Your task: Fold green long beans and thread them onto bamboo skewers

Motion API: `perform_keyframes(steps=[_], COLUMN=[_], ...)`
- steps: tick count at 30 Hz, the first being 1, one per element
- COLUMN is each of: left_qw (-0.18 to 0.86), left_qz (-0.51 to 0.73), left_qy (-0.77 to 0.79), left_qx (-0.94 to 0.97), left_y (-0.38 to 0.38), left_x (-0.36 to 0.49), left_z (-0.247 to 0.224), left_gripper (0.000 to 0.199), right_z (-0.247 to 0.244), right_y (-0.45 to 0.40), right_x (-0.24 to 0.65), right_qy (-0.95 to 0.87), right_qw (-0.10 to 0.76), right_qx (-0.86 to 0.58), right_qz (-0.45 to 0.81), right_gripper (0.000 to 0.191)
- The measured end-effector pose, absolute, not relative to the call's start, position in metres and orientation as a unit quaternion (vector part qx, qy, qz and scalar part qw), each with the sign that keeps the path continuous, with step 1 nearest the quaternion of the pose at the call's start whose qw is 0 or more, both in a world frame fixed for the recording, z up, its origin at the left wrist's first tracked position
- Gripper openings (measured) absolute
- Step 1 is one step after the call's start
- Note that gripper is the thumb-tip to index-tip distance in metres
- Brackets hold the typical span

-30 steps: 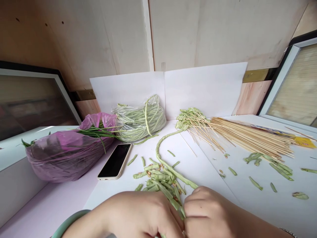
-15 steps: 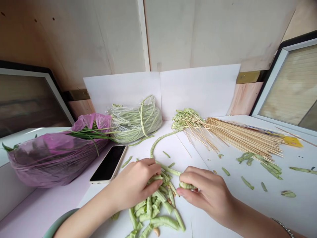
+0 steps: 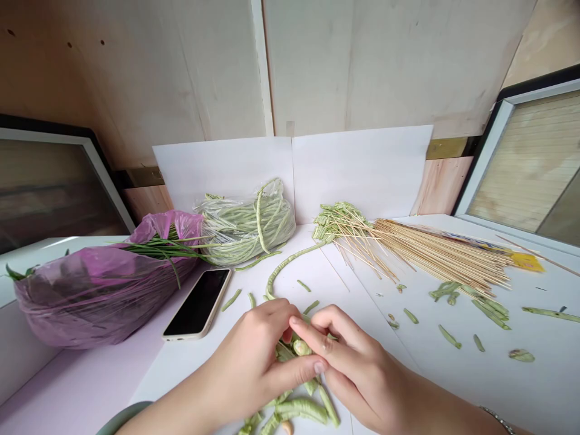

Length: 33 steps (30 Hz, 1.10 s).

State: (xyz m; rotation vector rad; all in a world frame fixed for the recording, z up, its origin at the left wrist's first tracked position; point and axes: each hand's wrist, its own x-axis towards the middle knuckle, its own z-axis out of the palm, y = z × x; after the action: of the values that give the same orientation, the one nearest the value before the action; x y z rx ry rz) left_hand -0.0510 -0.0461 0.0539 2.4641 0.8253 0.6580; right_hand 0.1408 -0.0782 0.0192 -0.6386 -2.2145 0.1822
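My left hand [image 3: 265, 356] and my right hand [image 3: 356, 362] meet above a pile of broken green bean pieces [image 3: 301, 408]. Between their fingers is a rolled green bean [image 3: 301, 347], its pale end showing. Fingers of both hands are closed round it, the left thumb reaching across to the right fingers. One long bean [image 3: 283, 266] curves from beside my left hand back toward bundles of folded beans on skewers [image 3: 339, 220]. My hands cover much of the rolled bean and part of the pile.
At the left are a purple bag [image 3: 104, 290] of greens, a phone [image 3: 197, 305] and a clear bag of long beans [image 3: 249, 223]. Loose wooden skewers [image 3: 444, 251] lie at the right, with scattered bean pieces [image 3: 492, 311] in front. White boards [image 3: 362, 172] stand behind.
My right hand has moved left to meet my left hand, bringing the rolled bean between them. The left thumb now reaches across. The view has shifted slightly.
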Motion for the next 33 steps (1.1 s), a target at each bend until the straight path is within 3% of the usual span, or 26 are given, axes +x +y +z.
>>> perform_keyframes(steps=[5, 8, 12, 20, 25, 28, 33], left_qw=[0.227, 0.249, 0.281, 0.211, 0.289, 0.354, 0.426], left_qz=[0.198, 0.166, 0.165, 0.124, 0.058, 0.029, 0.026], left_qy=[0.289, 0.276, 0.266, 0.253, 0.136, 0.081, 0.08], left_qx=[0.908, 0.913, 0.907, 0.936, 0.946, 0.931, 0.901], left_y=[-0.049, -0.049, -0.049, -0.049, -0.049, -0.05, -0.051], left_x=[-0.051, -0.054, -0.055, -0.054, -0.056, -0.054, -0.053], left_z=[0.056, 0.062, 0.065, 0.06, 0.071, 0.073, 0.066], left_gripper=[0.022, 0.018, 0.022, 0.03, 0.033, 0.035, 0.043], right_z=[0.01, 0.006, 0.01, 0.015, 0.015, 0.01, -0.002], right_y=[-0.073, -0.07, -0.071, -0.074, -0.086, -0.088, -0.083], right_x=[0.138, 0.139, 0.141, 0.137, 0.134, 0.129, 0.121], right_qy=[-0.842, -0.817, -0.826, -0.871, -0.894, -0.909, -0.859], right_qw=[0.472, 0.499, 0.449, 0.398, 0.358, 0.319, 0.466], right_qx=[-0.256, -0.273, -0.319, -0.286, -0.227, -0.235, -0.142], right_qz=[0.042, 0.092, 0.117, -0.033, -0.146, -0.128, -0.159], right_gripper=[0.057, 0.038, 0.007, 0.031, 0.046, 0.056, 0.061])
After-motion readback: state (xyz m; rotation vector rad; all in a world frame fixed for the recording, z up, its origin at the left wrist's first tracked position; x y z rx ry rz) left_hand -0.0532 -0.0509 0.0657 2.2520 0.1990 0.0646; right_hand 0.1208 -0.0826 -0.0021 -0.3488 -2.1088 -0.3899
